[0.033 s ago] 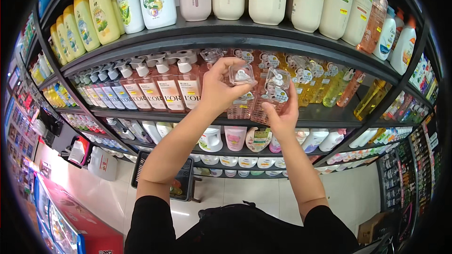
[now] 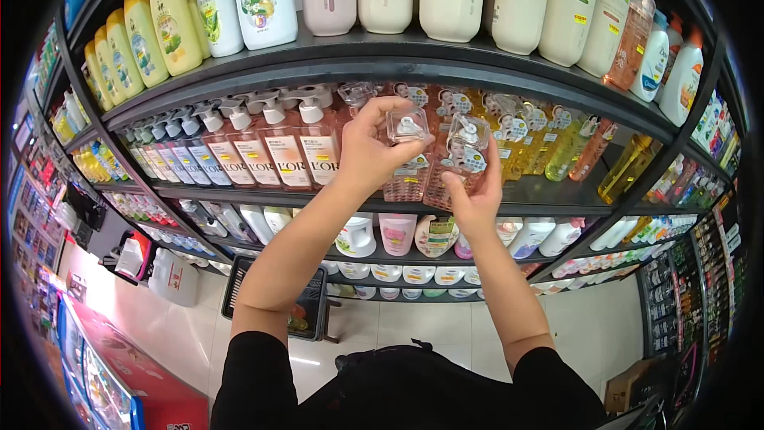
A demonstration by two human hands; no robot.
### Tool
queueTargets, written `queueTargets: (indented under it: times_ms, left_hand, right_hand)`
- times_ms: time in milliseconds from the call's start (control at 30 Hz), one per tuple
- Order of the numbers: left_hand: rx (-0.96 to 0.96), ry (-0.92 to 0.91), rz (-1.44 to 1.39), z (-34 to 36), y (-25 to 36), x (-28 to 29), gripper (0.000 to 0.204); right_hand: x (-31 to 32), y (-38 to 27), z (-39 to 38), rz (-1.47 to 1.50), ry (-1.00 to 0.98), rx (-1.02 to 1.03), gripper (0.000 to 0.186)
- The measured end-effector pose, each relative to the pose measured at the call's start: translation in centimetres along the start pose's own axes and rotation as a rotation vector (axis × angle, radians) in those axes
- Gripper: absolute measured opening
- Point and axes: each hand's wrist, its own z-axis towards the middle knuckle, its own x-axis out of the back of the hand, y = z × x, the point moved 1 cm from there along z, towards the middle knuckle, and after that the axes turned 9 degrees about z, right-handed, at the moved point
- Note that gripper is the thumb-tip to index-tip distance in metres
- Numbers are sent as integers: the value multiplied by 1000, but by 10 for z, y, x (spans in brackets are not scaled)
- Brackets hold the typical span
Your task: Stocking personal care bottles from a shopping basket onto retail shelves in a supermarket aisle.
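My left hand [image 2: 376, 142] grips the top of a pink textured bottle [image 2: 404, 185] by its square clear cap [image 2: 406, 126]. My right hand [image 2: 477, 201] is wrapped round a second pink bottle [image 2: 438, 189] just to its right, thumb on its front, below a round label. The two bottles are side by side at the front of the middle shelf. Yellow bottles [image 2: 525, 151] stand right of them, and peach pump bottles [image 2: 269, 151] line up to their left.
Above is a shelf [image 2: 386, 56] with large cream, white and yellow bottles. Lower shelves hold tubs and bottles [image 2: 358, 232]. A black basket [image 2: 318, 322] sits on the floor below, a white jug [image 2: 175, 277] to its left. A red-and-blue chest freezer [image 2: 119, 350] stands at lower left.
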Motion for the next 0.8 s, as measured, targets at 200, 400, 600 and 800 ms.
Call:
queueTargets:
  times_ms: [200,400,600,800]
  left_hand:
    - [-352,175,373,-6,-3,-5,64]
    - [-647,345,587,-8,-18,-16,60]
    - [-557,232,780,-33,-47,-29,57]
    - [-575,512,825,-37,-75,-33,82]
  right_hand:
    - [-5,18,-3,-449,95,314,90]
    - [-3,23,1,-640,51,527,76]
    - [5,35,4,-720,-31,662,68]
    - [10,51,-2,-792,-117,732,66]
